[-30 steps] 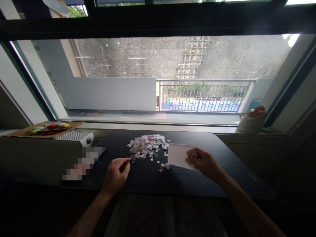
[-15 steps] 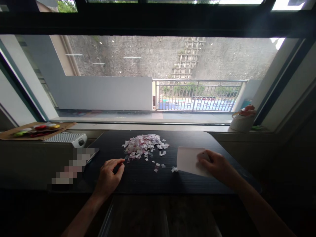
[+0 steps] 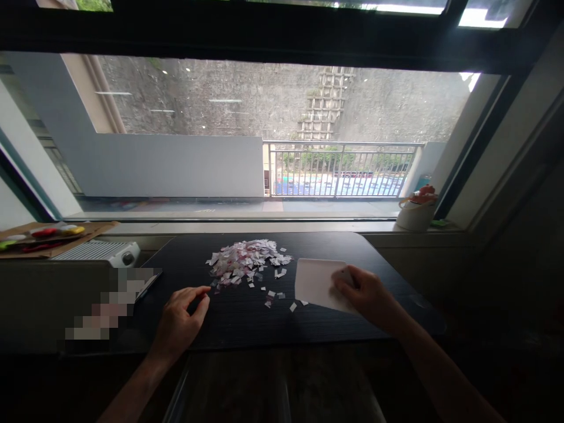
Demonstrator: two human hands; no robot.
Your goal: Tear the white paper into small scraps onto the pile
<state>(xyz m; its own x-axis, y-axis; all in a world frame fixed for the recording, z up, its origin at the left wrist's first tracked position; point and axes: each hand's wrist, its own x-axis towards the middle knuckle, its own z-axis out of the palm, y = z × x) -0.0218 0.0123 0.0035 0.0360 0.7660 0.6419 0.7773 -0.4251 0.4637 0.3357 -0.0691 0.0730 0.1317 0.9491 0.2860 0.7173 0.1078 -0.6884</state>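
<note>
A heap of small white and pinkish paper-like scraps (image 3: pixel 247 258) lies on the dark tabletop (image 3: pixel 247 329). Several loose scraps (image 3: pixel 271 295) are scattered in front of it. My right hand (image 3: pixel 363 291) grips a flat, pale rectangular card (image 3: pixel 315 282) by its right side, low over the table. The card's lower left edge is beside two scraps (image 3: pixel 293 306); whether it touches them I cannot tell. My left hand (image 3: pixel 183 311) sits at the near left of the heap, fingers loosely curled and thumb a little apart, with nothing visible in it.
At the left stands a white heater-like unit (image 3: pixel 123 255), with a brown board (image 3: pixel 99 229) carrying colourful items. A blurred-out object (image 3: pixel 106 305) lies at the table's left edge. On the right windowsill is a white container (image 3: pixel 414 214). A large window spans the back.
The whole view has shifted, so everything appears farther left. My right hand has brought the card slightly left toward the loose scraps. My left hand keeps about the same place and pose.
</note>
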